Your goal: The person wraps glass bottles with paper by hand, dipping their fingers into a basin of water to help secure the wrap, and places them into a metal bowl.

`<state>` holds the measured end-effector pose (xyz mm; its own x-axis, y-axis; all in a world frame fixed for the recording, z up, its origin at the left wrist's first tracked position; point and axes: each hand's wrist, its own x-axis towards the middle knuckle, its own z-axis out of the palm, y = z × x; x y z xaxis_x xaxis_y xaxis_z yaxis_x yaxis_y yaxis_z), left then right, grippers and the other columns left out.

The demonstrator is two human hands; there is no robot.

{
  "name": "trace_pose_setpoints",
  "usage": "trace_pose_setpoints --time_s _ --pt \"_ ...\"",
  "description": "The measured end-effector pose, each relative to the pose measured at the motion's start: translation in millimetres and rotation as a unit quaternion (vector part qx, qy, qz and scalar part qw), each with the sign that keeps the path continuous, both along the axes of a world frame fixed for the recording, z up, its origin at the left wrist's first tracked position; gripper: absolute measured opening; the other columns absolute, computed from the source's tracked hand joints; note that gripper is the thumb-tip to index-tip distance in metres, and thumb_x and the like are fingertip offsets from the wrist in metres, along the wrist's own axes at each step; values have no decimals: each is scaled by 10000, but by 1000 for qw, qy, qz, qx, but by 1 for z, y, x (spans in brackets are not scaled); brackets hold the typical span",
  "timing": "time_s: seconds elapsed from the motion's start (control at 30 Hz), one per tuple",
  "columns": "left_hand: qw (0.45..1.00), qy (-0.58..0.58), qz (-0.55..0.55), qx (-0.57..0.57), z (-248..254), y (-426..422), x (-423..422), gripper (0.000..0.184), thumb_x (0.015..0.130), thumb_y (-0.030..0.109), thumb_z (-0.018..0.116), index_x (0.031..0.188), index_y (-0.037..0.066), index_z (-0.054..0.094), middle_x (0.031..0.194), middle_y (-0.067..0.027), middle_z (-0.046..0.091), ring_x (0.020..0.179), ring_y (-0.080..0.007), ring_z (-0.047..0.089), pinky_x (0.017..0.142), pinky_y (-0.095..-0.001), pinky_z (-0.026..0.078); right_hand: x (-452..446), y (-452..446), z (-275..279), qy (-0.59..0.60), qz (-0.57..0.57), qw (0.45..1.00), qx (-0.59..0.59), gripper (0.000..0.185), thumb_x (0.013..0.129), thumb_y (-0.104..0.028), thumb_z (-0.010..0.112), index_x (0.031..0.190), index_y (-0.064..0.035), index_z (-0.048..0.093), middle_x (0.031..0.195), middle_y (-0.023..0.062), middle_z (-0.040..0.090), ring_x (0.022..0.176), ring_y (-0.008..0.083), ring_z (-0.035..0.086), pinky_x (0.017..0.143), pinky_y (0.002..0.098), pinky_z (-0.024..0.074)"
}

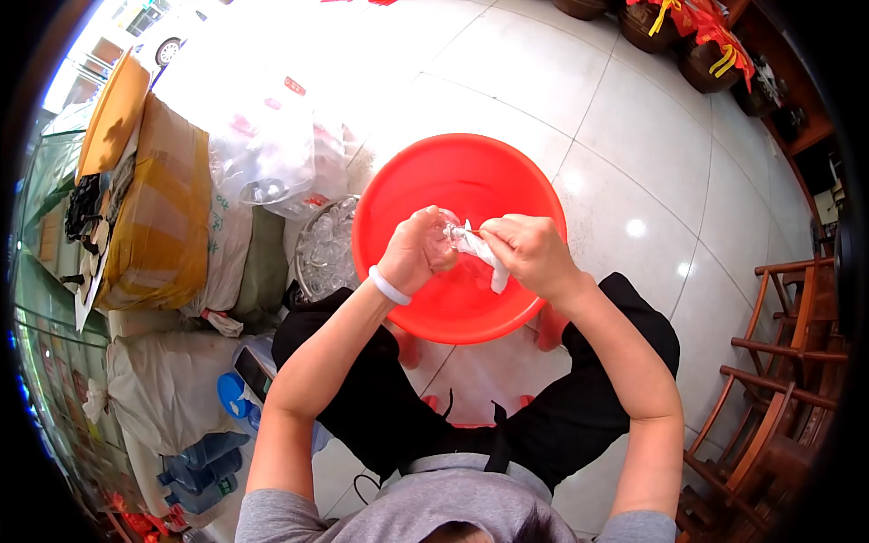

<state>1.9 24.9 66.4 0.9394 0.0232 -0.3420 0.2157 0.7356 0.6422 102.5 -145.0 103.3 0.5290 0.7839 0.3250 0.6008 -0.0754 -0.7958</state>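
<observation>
Over a large red basin (385, 181), both of my hands are raised and close together. My left hand (409, 252), with a white band at the wrist, is closed around a small clear glass vessel (441, 232); the fingers hide much of its shape. My right hand (529, 252) pinches a white cloth (482, 249) beside the vessel's opening, and the cloth's loose end hangs down over the basin. A thin stick-like piece seems to run between the right fingertips and the glass. Just left of the basin, a metal bowl (308, 271) holds several clear glass pieces (333, 244).
On the left stand a taped cardboard box (167, 208), clear plastic bags (262, 154), white sacks (172, 380) and blue-tinted plastic bottles (204, 471). Wooden chairs (778, 362) line the right side. Brown jars (701, 68) with red cloth stand at the upper right.
</observation>
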Motion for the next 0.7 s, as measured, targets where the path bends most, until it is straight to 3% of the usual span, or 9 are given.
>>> trace_pose_setpoints --time_s 0.07,0.2,0.27,0.3,0.37,0.43,0.5,0.53,0.7 --pt "1000 12 9 25 1 -4 1 303 901 358 417 899 93 564 766 -27 579 510 -97 364 464 -229 277 -1 1 -2 -126 42 990 -49 83 794 -26 563 780 38 614 600 123 555 532 202 559 485 286 425" --pt "997 36 20 59 8 -8 0 268 913 297 430 854 61 543 691 -23 500 499 -89 359 436 -215 254 4 3 -11 -109 78 991 -11 97 796 -48 578 820 29 632 628 97 592 558 149 574 496 255 433" --pt "997 29 10 67 11 -6 0 276 919 294 420 855 56 543 695 -26 499 500 -87 359 434 -216 249 2 1 -8 237 53 970 -33 118 771 -59 583 828 21 649 690 113 629 582 146 593 512 263 450" --pt "998 7 -2 59 12 -5 0 284 912 325 426 870 74 551 716 -21 523 507 -88 363 444 -216 254 1 2 -10 236 55 970 -33 118 771 -59 583 828 21 649 690 113 629 582 146 593 512 263 450" --pt "999 -17 -11 50 12 -2 0 293 906 355 431 885 92 560 738 -15 547 514 -88 368 454 -215 260 -1 5 -14 427 12 903 42 157 780 -62 590 893 22 659 736 116 653 605 105 598 528 232 452" --pt "1000 -19 -10 22 9 1 0 302 900 374 443 891 98 564 741 -20 549 507 -87 359 452 -213 253 0 6 -8 407 -4 914 9 131 786 -51 579 859 29 653 701 120 642 589 133 599 534 238 458" --pt "1000 -15 -9 22 8 2 -3 305 895 383 449 894 102 567 742 -20 550 504 -86 354 451 -213 251 8 1 -5 175 5 985 9 125 791 -52 577 842 41 644 689 115 637 593 153 601 537 243 463" --pt "1000 -13 -11 23 7 3 -2 308 890 392 455 898 106 570 744 -21 552 500 -86 349 450 -212 250 12 -4 1 166 11 986 -29 116 792 -38 572 835 48 637 696 122 640 605 172 610 554 249 471" --pt "1000 4 -8 0 4 8 -5 320 881 410 459 901 113 575 750 -23 557 490 -85 333 448 -213 242 18 -7 3 154 24 988 -1 96 787 -7 565 823 47 636 700 134 642 614 179 618 571 258 481"
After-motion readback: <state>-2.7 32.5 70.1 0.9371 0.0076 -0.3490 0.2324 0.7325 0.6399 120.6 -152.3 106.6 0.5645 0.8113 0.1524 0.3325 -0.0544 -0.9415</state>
